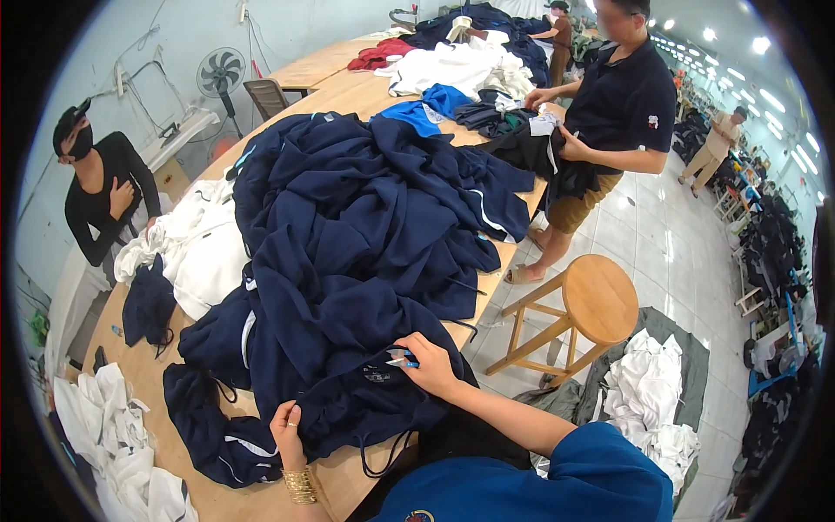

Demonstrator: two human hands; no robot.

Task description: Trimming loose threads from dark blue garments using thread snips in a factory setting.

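Note:
Spread over the near edge of the table is a navy drawstring garment (339,404), with dark cords hanging from its front. My left hand (287,428), with gold bangles at the wrist, pinches the garment's edge on the left. In my right hand (430,365) is a small pair of thread snips (400,358) with blue handles, held over the garment's opening beside a pale printed mark. Behind it rises a large heap of navy garments (348,200), some with white stripes. A separate navy piece (222,431) lies to the left of the garment.
White garments (204,261) lie left of the heap, and more white cloth (122,444) at the near left. A wooden stool (600,300) stands on the right, near white cloth (644,383) on the floor. One person handles dark garments across the table; another stands at left.

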